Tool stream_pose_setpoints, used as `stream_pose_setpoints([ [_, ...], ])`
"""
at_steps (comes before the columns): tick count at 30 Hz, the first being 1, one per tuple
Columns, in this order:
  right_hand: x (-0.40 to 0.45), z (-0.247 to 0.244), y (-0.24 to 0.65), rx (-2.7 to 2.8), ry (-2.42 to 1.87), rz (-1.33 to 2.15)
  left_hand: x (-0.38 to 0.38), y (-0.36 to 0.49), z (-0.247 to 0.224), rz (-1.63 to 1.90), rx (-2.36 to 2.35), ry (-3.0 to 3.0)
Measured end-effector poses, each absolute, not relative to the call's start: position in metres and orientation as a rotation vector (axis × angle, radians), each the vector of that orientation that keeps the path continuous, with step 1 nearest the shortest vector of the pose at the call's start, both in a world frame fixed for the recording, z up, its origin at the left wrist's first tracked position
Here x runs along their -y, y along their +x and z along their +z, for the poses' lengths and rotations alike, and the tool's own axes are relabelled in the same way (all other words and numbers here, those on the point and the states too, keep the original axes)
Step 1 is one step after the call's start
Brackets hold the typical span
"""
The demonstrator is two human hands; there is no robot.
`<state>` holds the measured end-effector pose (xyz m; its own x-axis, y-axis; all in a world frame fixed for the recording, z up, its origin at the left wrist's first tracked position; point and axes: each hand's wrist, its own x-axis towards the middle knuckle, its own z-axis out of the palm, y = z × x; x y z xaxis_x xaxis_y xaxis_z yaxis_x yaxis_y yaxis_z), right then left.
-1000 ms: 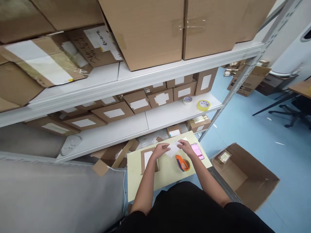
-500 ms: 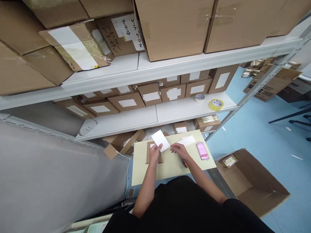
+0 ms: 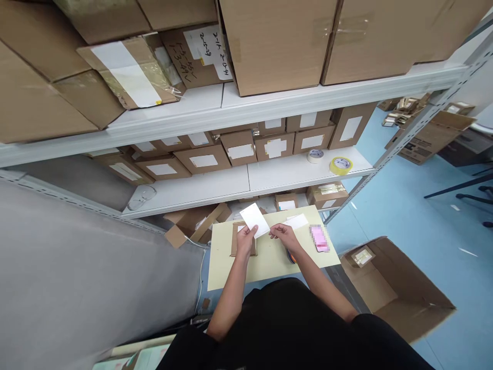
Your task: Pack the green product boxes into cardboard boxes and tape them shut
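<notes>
A small white label sheet [image 3: 254, 218] is gripped in my left hand [image 3: 245, 240], with the thumb on its face, above the cream table. My right hand [image 3: 285, 236] has its fingers pinched together at the sheet's right corner; the fingertips are too small to make out fully. Below my left hand lies a flat cardboard box [image 3: 239, 247], partly covered by the hand and sheet. More white sheets [image 3: 296, 221] rest on the table just beyond my right hand. A dark, orange-edged object [image 3: 291, 258] is mostly hidden under my right forearm.
A pink phone-like object [image 3: 319, 238], blurred out, lies on the cream table [image 3: 223, 272]. A large open carton [image 3: 416, 277] stands to the right. Shelves ahead hold labelled boxes [image 3: 204, 160], a white tape roll [image 3: 315, 156] and a yellow tape roll [image 3: 341, 165]. A grey wall borders the left.
The view has shifted slightly. Both hands stay at the white label sheet in nearly the same pose, with the right fingertips still at its corner.
</notes>
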<state>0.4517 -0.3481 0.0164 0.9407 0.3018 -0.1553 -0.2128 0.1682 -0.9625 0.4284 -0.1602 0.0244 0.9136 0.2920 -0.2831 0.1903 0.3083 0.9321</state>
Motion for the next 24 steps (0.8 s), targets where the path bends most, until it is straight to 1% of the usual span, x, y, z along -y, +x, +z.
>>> stream_pose_setpoints([
  [6, 0.345, 0.015, 0.45, 0.104, -1.337, 0.361, 0.16, 0.427, 0.026, 0.067, -0.444, 1.294],
  [11, 0.34, 0.018, 0.447, 0.142, -1.306, 0.364, 0.156, 0.423, 0.032, 0.202, -0.559, 1.76],
  [13, 0.337, 0.02, 0.446, 0.151, -1.307, 0.36, 0.157, 0.42, 0.038, 0.202, -0.479, 1.883],
  [18, 0.33, 0.02, 0.442, 0.193, -1.328, 0.352, 0.162, 0.417, 0.042, -0.042, -0.098, 1.829],
  [20, 0.328, 0.019, 0.44, 0.192, -1.319, 0.357, 0.16, 0.417, 0.037, -0.051, -0.1, 1.787],
  [24, 0.324, 0.017, 0.437, 0.155, -1.289, 0.397, 0.154, 0.414, 0.028, -0.034, -0.298, 1.581],
])
